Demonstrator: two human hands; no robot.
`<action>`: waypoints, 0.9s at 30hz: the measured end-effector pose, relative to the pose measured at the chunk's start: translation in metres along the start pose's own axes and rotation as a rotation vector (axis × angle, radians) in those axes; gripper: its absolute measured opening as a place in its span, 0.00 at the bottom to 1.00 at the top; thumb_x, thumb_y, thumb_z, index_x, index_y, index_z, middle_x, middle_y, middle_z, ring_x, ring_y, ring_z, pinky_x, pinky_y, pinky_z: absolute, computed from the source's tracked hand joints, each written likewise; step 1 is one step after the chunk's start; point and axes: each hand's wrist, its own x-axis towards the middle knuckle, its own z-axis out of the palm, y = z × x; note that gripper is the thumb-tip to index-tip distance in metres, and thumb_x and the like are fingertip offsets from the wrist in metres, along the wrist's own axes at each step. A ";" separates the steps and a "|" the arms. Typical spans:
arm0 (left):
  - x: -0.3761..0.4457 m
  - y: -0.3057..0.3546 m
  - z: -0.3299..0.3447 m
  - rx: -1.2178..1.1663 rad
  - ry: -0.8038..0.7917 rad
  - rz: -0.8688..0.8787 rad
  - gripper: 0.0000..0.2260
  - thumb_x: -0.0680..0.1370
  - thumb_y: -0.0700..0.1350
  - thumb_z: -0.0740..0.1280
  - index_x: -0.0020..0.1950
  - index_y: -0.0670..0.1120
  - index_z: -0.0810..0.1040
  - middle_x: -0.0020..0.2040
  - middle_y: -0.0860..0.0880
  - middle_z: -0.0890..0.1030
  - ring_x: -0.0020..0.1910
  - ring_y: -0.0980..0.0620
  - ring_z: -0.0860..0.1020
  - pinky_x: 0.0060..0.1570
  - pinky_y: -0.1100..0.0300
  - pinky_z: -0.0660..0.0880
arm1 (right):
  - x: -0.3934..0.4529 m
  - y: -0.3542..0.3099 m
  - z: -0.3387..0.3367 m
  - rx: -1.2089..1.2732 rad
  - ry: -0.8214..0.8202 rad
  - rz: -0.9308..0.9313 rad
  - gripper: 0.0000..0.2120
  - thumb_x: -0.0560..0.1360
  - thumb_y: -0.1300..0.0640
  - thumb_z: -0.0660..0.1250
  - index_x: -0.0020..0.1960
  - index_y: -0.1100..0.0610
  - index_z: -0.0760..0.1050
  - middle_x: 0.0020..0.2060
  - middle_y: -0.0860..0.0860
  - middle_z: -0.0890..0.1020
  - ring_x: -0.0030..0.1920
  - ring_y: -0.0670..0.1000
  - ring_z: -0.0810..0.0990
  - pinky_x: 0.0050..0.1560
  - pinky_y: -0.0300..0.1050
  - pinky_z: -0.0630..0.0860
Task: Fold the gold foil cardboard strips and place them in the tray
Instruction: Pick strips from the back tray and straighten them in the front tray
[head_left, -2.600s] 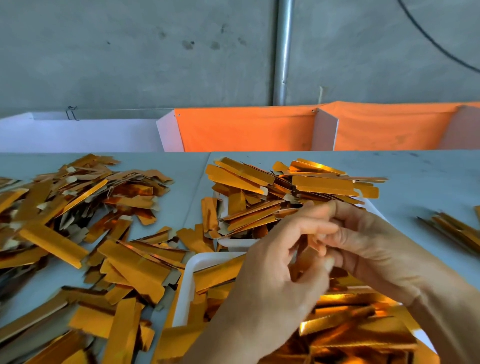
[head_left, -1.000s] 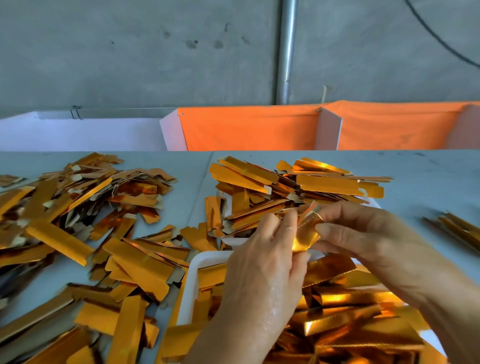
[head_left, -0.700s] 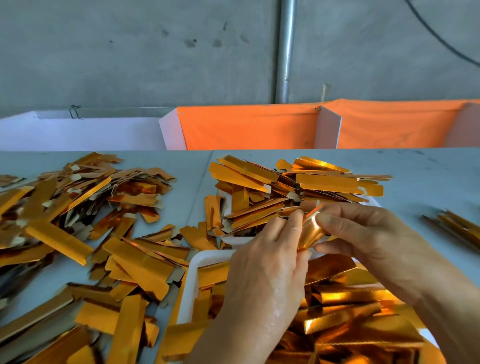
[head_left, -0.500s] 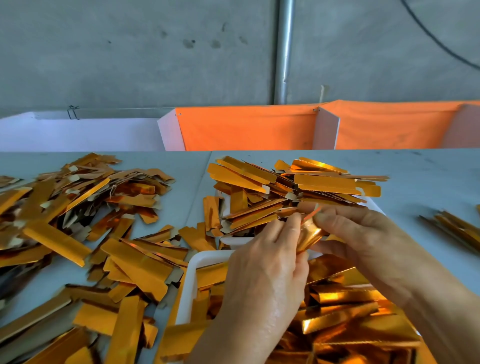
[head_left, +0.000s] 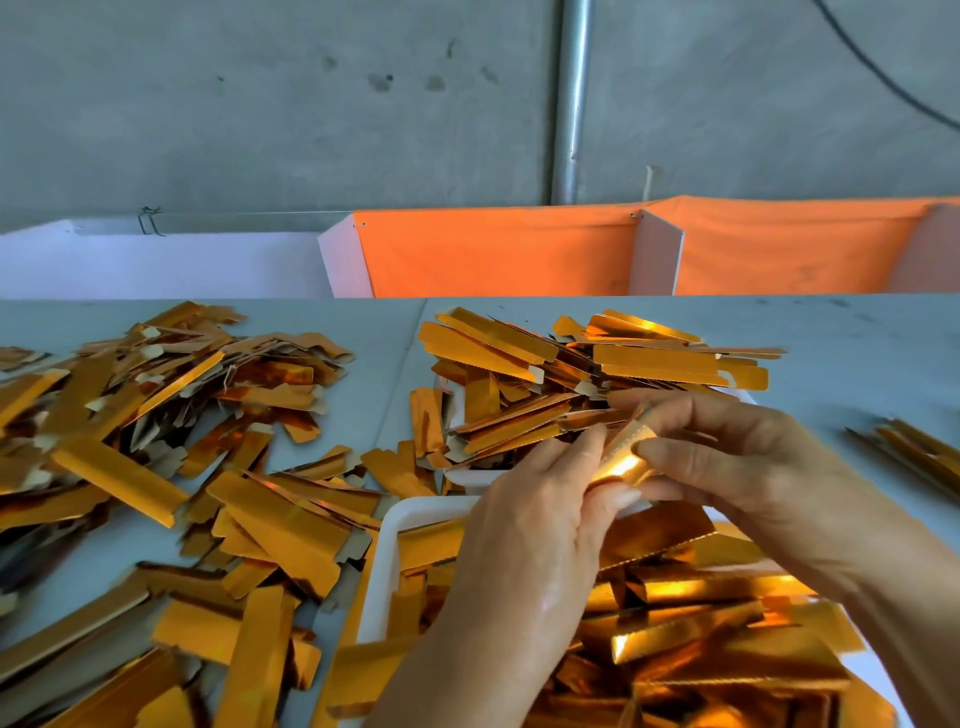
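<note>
Both hands hold one gold foil strip (head_left: 623, 457) above the near white tray (head_left: 387, 561). My left hand (head_left: 535, 525) pinches its lower end between thumb and fingers. My right hand (head_left: 737, 467) pinches its upper part, and the strip bends between them. The near tray holds several folded gold strips (head_left: 691, 618). Behind it a second white tray (head_left: 467, 475) is heaped with flat gold strips (head_left: 597, 369).
Loose gold strips (head_left: 171, 447) cover the grey table at the left and front left. A few more strips (head_left: 914, 447) lie at the right edge. White and orange bins (head_left: 493, 254) stand behind the table against a concrete wall.
The hands have shifted their grip on the same strip and bent it more. They stay above the near tray.
</note>
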 end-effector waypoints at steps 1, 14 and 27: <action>0.000 0.001 -0.001 -0.006 -0.004 -0.001 0.24 0.78 0.58 0.52 0.73 0.54 0.66 0.54 0.56 0.76 0.48 0.58 0.77 0.46 0.60 0.77 | 0.000 0.000 -0.001 -0.029 0.007 -0.006 0.07 0.64 0.55 0.71 0.41 0.55 0.84 0.56 0.45 0.82 0.55 0.49 0.82 0.46 0.44 0.82; -0.002 -0.002 0.000 0.082 -0.010 0.036 0.25 0.76 0.62 0.59 0.73 0.57 0.63 0.56 0.61 0.72 0.51 0.63 0.71 0.50 0.65 0.73 | -0.003 -0.008 -0.011 -0.139 -0.098 0.090 0.11 0.66 0.52 0.70 0.42 0.57 0.85 0.57 0.43 0.82 0.56 0.44 0.81 0.44 0.41 0.80; -0.002 0.002 -0.001 0.145 0.016 0.070 0.20 0.78 0.57 0.60 0.70 0.56 0.68 0.53 0.58 0.74 0.49 0.61 0.72 0.45 0.68 0.70 | 0.000 -0.006 0.007 0.156 -0.059 0.230 0.16 0.68 0.52 0.66 0.50 0.58 0.84 0.49 0.59 0.85 0.49 0.52 0.84 0.40 0.38 0.81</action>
